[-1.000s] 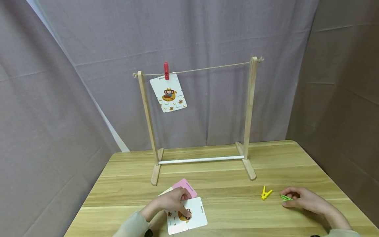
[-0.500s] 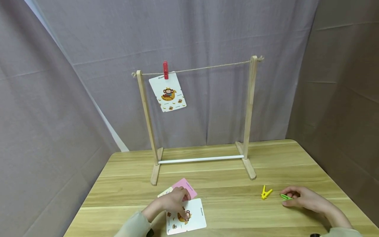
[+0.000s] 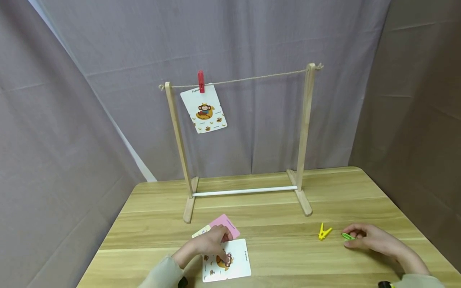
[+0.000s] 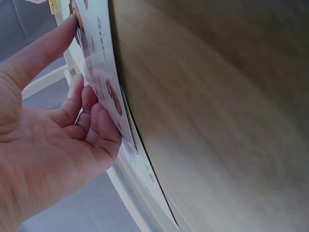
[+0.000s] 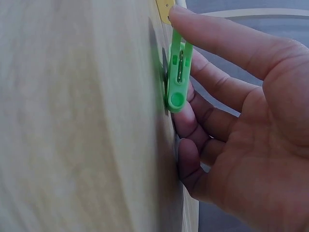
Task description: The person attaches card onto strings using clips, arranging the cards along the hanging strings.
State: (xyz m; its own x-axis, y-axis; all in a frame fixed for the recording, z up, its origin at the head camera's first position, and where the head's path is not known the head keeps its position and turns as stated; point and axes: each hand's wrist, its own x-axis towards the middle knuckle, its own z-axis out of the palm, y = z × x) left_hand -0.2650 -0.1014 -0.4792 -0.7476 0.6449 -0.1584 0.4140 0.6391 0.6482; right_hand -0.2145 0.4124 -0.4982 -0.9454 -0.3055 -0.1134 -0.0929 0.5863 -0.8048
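A white card [image 3: 237, 260] with a monkey picture lies flat on the wooden table. My left hand [image 3: 209, 245] rests on it, the thumb on the picture and loosely curled fingers touching its edge in the left wrist view. A pink card [image 3: 224, 226] and a cream card [image 3: 201, 231] lie partly beneath that hand. At the right, my right hand [image 3: 374, 240] pinches a green clothespin [image 5: 178, 79] by its handle end, close to the tabletop. A yellow clothespin [image 3: 323, 232] lies just left of it.
A wooden stand [image 3: 304, 132] with a string [image 3: 259, 77] across its top stands at the back. From the string hangs another monkey card [image 3: 209, 118], tilted, under a red clothespin [image 3: 201, 82]. A white rod [image 3: 245, 191] joins the stand's feet. Grey curtains [image 3: 108, 48] surround the table.
The head view has tilted slightly, shifting the scene a little upward. Both hands stay nearly in place, the left on the card and the right at the green clothespin.
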